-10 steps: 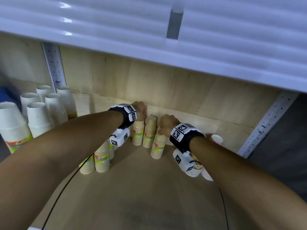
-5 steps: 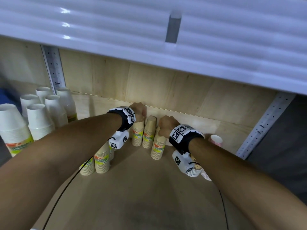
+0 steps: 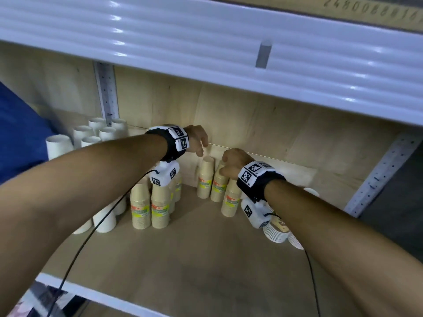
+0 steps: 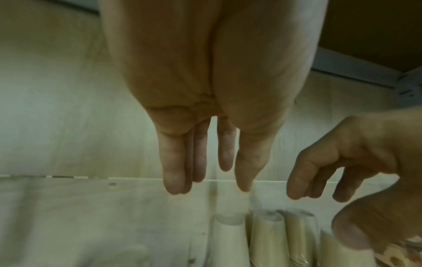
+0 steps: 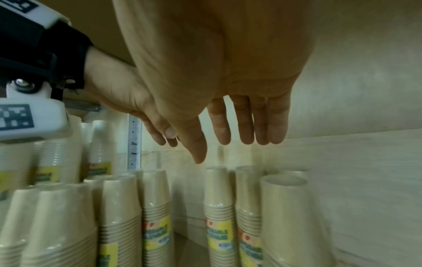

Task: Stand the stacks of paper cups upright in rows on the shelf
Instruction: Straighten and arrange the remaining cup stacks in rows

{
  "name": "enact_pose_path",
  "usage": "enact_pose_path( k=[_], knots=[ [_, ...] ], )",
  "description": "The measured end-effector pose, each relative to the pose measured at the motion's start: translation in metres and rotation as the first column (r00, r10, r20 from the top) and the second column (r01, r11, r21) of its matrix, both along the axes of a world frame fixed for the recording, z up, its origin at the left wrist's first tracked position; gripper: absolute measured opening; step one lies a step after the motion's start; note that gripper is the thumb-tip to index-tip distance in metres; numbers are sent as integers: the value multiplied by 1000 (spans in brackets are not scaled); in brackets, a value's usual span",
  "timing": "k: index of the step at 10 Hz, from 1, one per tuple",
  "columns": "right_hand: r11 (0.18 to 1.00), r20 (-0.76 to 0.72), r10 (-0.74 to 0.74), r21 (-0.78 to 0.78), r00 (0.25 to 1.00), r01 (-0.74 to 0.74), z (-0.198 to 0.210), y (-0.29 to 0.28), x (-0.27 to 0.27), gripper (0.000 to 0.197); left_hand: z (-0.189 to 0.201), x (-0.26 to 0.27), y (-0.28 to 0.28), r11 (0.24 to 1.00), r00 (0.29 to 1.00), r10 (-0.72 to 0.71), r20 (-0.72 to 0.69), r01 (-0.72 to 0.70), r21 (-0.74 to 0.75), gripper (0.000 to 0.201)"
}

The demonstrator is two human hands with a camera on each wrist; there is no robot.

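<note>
Three tan cup stacks are standing upright, bottoms up, near the shelf's back edge, close together. Above them both hands are hovering with fingers straight and loose, holding nothing: the left hand over the leftmost stack, the right hand just above its neighbours. More tan stacks are standing toward the shelf's left side, beside white cup stacks.

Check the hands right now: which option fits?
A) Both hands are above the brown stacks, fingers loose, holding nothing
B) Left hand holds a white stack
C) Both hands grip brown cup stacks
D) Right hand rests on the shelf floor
A: the wrist views show the left hand and the right hand with extended fingers clear of the brown stacks below them.
</note>
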State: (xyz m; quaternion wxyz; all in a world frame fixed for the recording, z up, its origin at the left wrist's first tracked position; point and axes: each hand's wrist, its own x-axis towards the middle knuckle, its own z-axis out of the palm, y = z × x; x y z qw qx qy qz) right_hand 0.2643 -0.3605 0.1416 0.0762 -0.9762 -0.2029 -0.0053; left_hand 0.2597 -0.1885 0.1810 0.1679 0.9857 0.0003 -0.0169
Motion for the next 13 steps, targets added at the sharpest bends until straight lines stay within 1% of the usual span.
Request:
enact_pose_path(
  k=[1,2,3,4,5,6,7,8,9,10,13],
  knots=[
    [998,4,46,35,999,-46,2,22,-12,38,9,-18,18,1000,997,24,-69,-23,9,37],
    [994,4,89,65,996,-89,1,46,-28,39,15,-40,36,998,991,48,-128,-43,40,33],
    [988,19,116,105,993,-117,-1,68,-42,38,16,-63,50,991,984,63,-164,-42,128,28],
    [979,-6,161,128,987,-159,-3,86,-56,37,13,-81,62,975,973,67,-221,-17,222,30],
    [968,-60,205,160,977,-194,-6,100,-68,43,7,-98,70,968,960,81,-268,-12,250,20],
    [965,-107,231,155,967,-213,-10,112,-78,47,-2,-103,82,975,965,89,-248,-33,220,10],
    [960,-106,251,158,962,-233,-12,120,-87,35,-14,-116,89,990,973,138,-187,-129,59,29],
    [949,-125,279,185,952,-254,-15,126,-95,19,-28,-116,92,987,976,123,-178,-100,129,25],
    [938,-114,310,199,944,-284,-19,131,-98,14,-32,-118,91,976,982,51,-184,-10,219,23],
    [944,-124,302,175,945,-279,-23,133,-99,19,-37,-118,91,978,987,36,-158,-3,207,34],
    [960,-132,268,120,954,-253,-26,132,-94,19,-43,-124,89,986,991,49,-124,-28,165,36]
  ],
)
